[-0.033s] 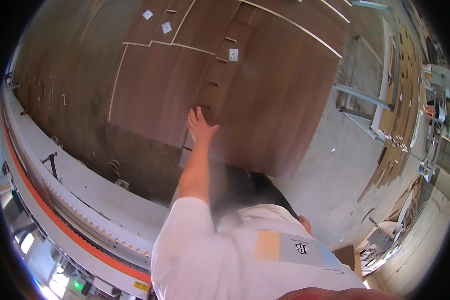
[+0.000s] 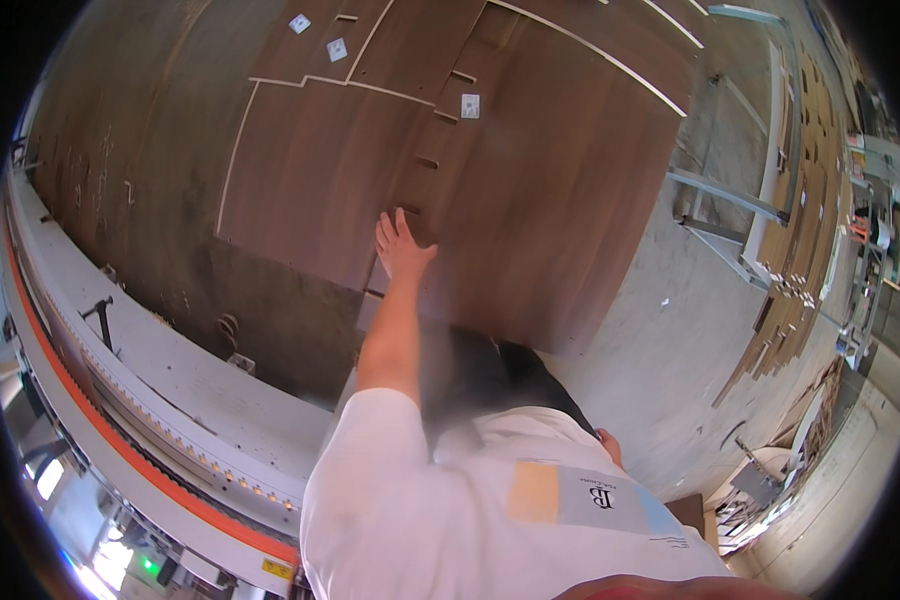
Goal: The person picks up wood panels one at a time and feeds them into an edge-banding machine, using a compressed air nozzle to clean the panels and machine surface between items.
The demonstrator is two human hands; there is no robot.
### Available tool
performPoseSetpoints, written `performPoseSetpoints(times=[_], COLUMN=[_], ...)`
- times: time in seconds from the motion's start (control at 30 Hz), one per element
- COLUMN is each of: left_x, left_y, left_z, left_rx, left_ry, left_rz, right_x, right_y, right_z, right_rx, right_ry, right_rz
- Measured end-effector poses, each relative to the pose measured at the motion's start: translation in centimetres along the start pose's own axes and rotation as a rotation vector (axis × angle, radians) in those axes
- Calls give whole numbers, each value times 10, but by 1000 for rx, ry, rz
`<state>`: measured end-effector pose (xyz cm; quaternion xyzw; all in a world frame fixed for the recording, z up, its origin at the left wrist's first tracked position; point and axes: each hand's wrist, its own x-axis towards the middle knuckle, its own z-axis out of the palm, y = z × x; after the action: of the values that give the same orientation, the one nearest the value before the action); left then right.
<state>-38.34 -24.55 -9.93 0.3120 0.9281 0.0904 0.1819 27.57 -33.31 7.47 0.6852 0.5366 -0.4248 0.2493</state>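
From my remote place I watch the left hand (image 2: 402,248) reach far over the brown panels, its arm almost straight. Its fingers are spread and the thumb stands out to the right, so the grip is open and I see nothing held in it. The hand is at the near part of the seam between the left panel (image 2: 300,180) and the right panel (image 2: 560,200). Whether the palm presses on the wood or is just above it, I cannot tell.

Both panels lie flat in front of the body, the right panel extending nearer to the trousers (image 2: 530,375). Beyond them is the far panel (image 2: 410,50). I count 3 white labels (image 2: 470,106) on the brown surfaces.

I judge that the step in hand is placing or steadying a panel by flat hand, not lifting. For any push from here, I think the fingers should stay flat and clear of the seam, where skin could be pinched. A lift would call for 2 hands at the edges. Of the right hand (image 2: 610,447) I see only a little skin beside the shirt (image 2: 420,510), so its grip I cannot tell.
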Motion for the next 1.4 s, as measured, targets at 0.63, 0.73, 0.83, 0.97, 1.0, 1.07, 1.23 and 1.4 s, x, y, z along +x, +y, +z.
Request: performPoseSetpoints(times=[0.63,0.73,0.83,0.97,1.0,1.07,1.23,1.4], left_x=[-86,-77,-77,-69,-64,-52,-44,-81], left_y=[30,37,56,69,72,77,67,69], left_z=[-37,-12,-3,16,19,21,29,6], left_rx=[-4,383,340,338,351,380,225,127], left_ry=[-38,-231,-238,-194,-212,-246,-266,-239], left_rz=[458,446,465,531,530,528,609,604], right_x=[79,69,58,40,34,28,29,43], right_y=[88,72,65,47,45,47,70,71], right_z=[-24,-10,-4,6,8,14,24,16], right_rx=[119,319,371,450,441,453,438,453], right_ry=[-45,-98,-117,-82,-72,-57,-47,-39], right_rz=[-131,-83,-92,19,6,-8,-33,-127])
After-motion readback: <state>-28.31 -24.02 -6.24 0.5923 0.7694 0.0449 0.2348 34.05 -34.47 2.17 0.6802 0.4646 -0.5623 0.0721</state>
